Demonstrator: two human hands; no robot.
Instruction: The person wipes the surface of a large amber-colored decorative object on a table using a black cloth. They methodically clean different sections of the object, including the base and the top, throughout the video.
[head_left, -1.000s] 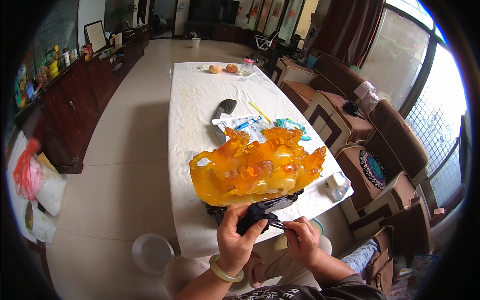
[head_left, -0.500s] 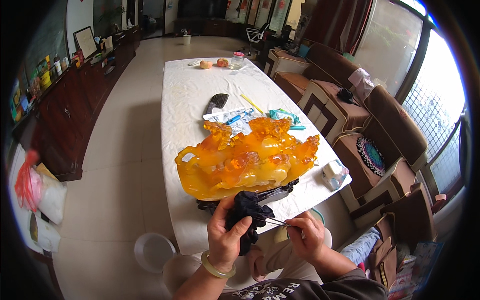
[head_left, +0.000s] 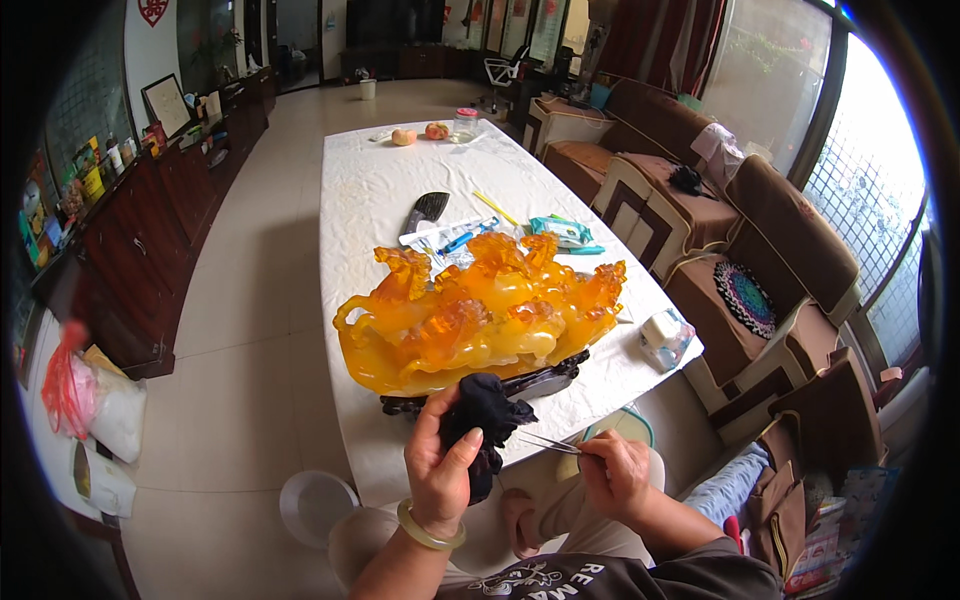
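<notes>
My left hand (head_left: 440, 468), with a pale bangle on its wrist, is closed on a bunched black cloth (head_left: 486, 412) at the near edge of the table. Metal tweezers (head_left: 552, 444) are pinched in my right hand (head_left: 617, 474); their two thin prongs point left and stand a little apart from the cloth. Just beyond the cloth rises a large translucent amber-yellow carved sculpture (head_left: 480, 335) with several raised animal-like figures. It rests on a dark carved stand (head_left: 545, 380), partly hidden by my left hand and the cloth.
The table has a white cover (head_left: 375, 200). Behind the sculpture lie a black brush (head_left: 428, 208), a blue-handled tool (head_left: 457, 242), a yellow stick (head_left: 495, 208) and a teal packet (head_left: 560, 232). A clear container (head_left: 667, 338) stands right; fruit (head_left: 404, 137) and a jar (head_left: 466, 124) are far back.
The tweezers' tips have come away from the black cloth, toward the right. My left hand still grips the cloth. The whole view has shifted slightly.
</notes>
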